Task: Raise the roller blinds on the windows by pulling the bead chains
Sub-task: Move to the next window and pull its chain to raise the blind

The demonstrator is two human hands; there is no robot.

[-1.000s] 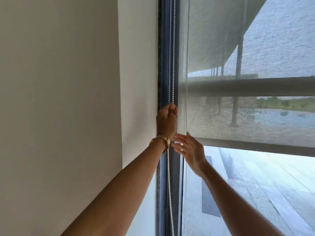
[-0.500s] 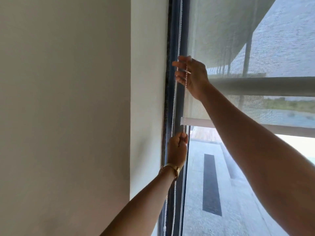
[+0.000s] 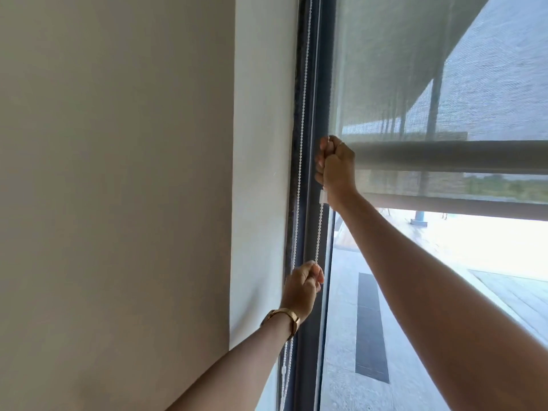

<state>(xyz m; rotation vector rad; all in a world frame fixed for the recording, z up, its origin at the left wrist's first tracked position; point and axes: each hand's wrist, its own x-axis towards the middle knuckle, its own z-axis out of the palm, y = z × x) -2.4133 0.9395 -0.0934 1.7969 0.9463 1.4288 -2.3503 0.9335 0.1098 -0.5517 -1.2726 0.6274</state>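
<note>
The right hand (image 3: 336, 167) is fisted tight around the near strand of the bead chain (image 3: 318, 232), level with the lowest part of the mesh, and a small white chain connector (image 3: 323, 198) shows just under that grip. Below it, the left hand (image 3: 302, 289) has its own closed grip pinching the same strand, which runs taut between the two fists; a gold watch (image 3: 283, 317) sits on that wrist. The far strand hangs free to the left of both grips, against the dark window frame (image 3: 311, 143). The roller blind (image 3: 415, 84) is part raised, its bottom rail (image 3: 444, 204) just to the right of the upper grip and clear glass below. The step looks like a hand-over-hand draw: pull the upper grip straight down along the frame, not outward, so the beads stay seated, and release the lower grip only once the upper one carries the load.
</note>
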